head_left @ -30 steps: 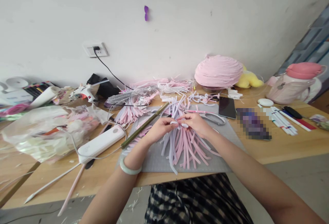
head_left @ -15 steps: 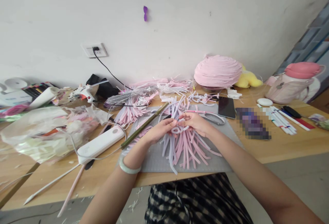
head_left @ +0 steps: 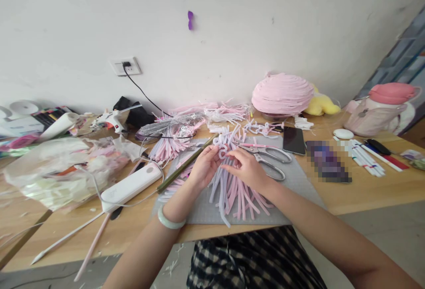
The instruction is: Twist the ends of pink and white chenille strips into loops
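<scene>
A small curled piece of pale pipe cleaner with ring-like loops is held at the fingertips of my left hand, whose fingers are closed on it. Close to its right side is my right hand, thumb and forefinger apart, the other fingers bent; I see nothing gripped in it. Under both hands lies a bundle of pink and pale lilac pipe cleaners, fanned out on a grey cutting mat. Silver scissors lie just right of my right hand. A dark green rod slants left of my left hand.
On the left are a white power strip, a plastic bag of scraps and a glue gun. More pipe cleaners lie behind. To the right are a phone, white markers and a pink-lidded jug.
My right hand has drawn back from the curled pipe cleaner, down and slightly right. My left hand now holds the curl higher and further left. More of the scissors shows.
</scene>
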Motion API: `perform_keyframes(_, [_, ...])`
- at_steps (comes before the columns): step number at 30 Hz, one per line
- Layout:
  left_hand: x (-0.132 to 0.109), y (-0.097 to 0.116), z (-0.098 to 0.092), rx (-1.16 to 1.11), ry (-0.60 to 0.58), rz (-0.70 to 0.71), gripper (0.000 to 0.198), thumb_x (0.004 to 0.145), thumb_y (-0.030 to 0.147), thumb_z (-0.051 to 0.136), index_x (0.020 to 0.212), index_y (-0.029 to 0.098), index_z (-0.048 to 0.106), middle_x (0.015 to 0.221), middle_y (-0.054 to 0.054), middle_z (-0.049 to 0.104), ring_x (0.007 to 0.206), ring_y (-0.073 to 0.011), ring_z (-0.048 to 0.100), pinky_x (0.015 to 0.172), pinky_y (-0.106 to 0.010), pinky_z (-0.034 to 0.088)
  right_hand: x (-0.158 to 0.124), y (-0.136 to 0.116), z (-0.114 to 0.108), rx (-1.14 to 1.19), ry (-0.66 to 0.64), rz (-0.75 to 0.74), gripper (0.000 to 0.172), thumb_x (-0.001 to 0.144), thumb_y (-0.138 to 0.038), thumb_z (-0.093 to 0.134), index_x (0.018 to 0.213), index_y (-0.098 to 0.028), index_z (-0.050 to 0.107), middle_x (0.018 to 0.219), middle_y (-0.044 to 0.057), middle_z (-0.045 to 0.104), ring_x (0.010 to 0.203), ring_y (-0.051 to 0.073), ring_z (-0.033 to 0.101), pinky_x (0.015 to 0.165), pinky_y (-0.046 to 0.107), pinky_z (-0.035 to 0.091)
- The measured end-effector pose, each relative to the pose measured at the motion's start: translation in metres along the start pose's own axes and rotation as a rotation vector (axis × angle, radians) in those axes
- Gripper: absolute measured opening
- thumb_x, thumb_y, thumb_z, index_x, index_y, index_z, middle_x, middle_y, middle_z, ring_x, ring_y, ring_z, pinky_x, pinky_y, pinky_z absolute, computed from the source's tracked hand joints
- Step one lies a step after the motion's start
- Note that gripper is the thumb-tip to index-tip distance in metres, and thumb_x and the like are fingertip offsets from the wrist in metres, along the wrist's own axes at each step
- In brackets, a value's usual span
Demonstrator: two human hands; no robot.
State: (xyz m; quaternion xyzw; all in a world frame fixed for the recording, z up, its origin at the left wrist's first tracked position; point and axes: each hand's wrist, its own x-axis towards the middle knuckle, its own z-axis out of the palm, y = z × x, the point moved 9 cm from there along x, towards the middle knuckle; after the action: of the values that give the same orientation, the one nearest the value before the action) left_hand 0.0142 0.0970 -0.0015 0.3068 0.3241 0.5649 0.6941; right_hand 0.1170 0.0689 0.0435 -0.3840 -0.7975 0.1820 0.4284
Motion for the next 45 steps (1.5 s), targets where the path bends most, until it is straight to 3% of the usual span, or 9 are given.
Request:
perform_keyframes(3, [0.001, -0.008, -0.003, -0.075, 0.031, -0.039, 0.007, 0.072, 0.014, 0.059, 0.066, 0.015, 0.055, 0.073, 0.0, 0.064, 0.07, -0.0098, 0.06, 0.069, -0.022, 0.048, 0.0, 0.001, 0.009, -0.079, -0.023, -0.022, 0.03, 0.076, -0.031, 0.059, 0.103, -0.02, 0.054, 0.093, 0.008, 0.055, 0.075, 0.018, 0.053, 0.071, 0.033, 0.044])
perform_keyframes(11, [0.003, -0.022, -0.005, -0.049, 0.014, -0.133, 0.008, 0.069, 0.009, 0.059, 0.064, 0.014, 0.055, 0.071, -0.002, 0.063, 0.07, -0.0097, 0.06, 0.068, -0.02, 0.048, 0.003, 0.0, 0.007, -0.202, -0.048, -0.055, 0.014, 0.082, -0.02, 0.046, 0.086, -0.018, 0.059, 0.087, 0.008, 0.054, 0.082, 0.019, 0.054, 0.076, 0.034, 0.044])
perform_keyframes(18, [0.007, -0.006, -0.008, 0.122, 0.02, 0.025, 0.02, 0.059, 0.016, 0.069, 0.063, 0.015, 0.049, 0.065, 0.002, 0.062, 0.06, -0.0072, 0.057, 0.063, -0.02, 0.045, 0.005, 0.002, 0.005, 0.121, -0.042, 0.004, 0.015, 0.082, -0.021, 0.043, 0.076, -0.018, 0.057, 0.076, 0.004, 0.055, 0.07, 0.015, 0.051, 0.066, 0.028, 0.041])
perform_keyframes(22, [0.007, 0.0, -0.005, 0.183, -0.014, 0.088, 0.024, 0.056, 0.017, 0.071, 0.074, 0.015, 0.055, 0.065, 0.003, 0.062, 0.058, -0.0073, 0.055, 0.064, -0.022, 0.044, 0.006, 0.018, 0.012, 0.319, -0.094, 0.144, 0.021, 0.083, -0.03, 0.044, 0.07, -0.017, 0.055, 0.068, 0.002, 0.053, 0.064, 0.013, 0.05, 0.061, 0.026, 0.039])
perform_keyframes(28, [0.006, -0.005, 0.001, 0.341, -0.104, 0.042, 0.03, 0.057, 0.024, 0.072, 0.083, 0.013, 0.064, 0.071, 0.0, 0.064, 0.064, -0.0115, 0.057, 0.069, -0.027, 0.045, 0.001, 0.034, 0.025, 0.704, -0.162, 0.425, 0.027, 0.074, -0.044, 0.053, 0.069, -0.017, 0.052, 0.056, -0.003, 0.046, 0.05, 0.01, 0.044, 0.049, 0.023, 0.034])
perform_keyframes(33, [0.007, -0.006, 0.004, 0.431, -0.133, 0.087, 0.024, 0.056, 0.026, 0.073, 0.074, 0.013, 0.064, 0.071, 0.0, 0.063, 0.067, -0.0128, 0.056, 0.073, -0.029, 0.045, -0.005, 0.036, 0.037, 1.136, -0.178, 0.654, 0.017, 0.069, -0.031, 0.06, 0.068, -0.015, 0.052, 0.054, -0.004, 0.043, 0.045, 0.007, 0.038, 0.043, 0.02, 0.027])
perform_keyframes(37, [0.007, 0.002, 0.001, 0.456, -0.072, 0.168, 0.02, 0.054, 0.021, 0.073, 0.067, 0.014, 0.06, 0.064, 0.003, 0.058, 0.063, -0.0105, 0.052, 0.067, -0.025, 0.042, -0.011, 0.038, 0.048, 1.471, -0.188, 0.851, 0.008, 0.073, -0.019, 0.052, 0.066, -0.016, 0.05, 0.053, -0.004, 0.039, 0.045, 0.006, 0.035, 0.042, 0.019, 0.026])
perform_keyframes(42, [0.007, 0.014, -0.006, 0.51, -0.001, 0.236, 0.016, 0.059, 0.022, 0.069, 0.066, 0.015, 0.058, 0.058, 0.005, 0.055, 0.058, -0.0081, 0.048, 0.063, -0.022, 0.037, -0.01, 0.049, 0.039, 1.472, -0.039, 0.875, 0.017, 0.074, -0.021, 0.05, 0.058, -0.016, 0.048, 0.06, 0.0, 0.048, 0.057, 0.01, 0.049, 0.054, 0.022, 0.039])
perform_keyframes(45, [0.008, 0.017, -0.011, 0.511, 0.028, 0.255, 0.016, 0.059, 0.022, 0.069, 0.069, 0.015, 0.058, 0.062, 0.004, 0.057, 0.059, -0.0083, 0.049, 0.064, -0.022, 0.037, -0.007, 0.05, 0.032, 1.271, -0.077, 0.794, 0.018, 0.072, -0.026, 0.053, 0.056, -0.017, 0.05, 0.044, -0.004, 0.039, 0.057, 0.013, 0.051, 0.061, 0.025, 0.041])
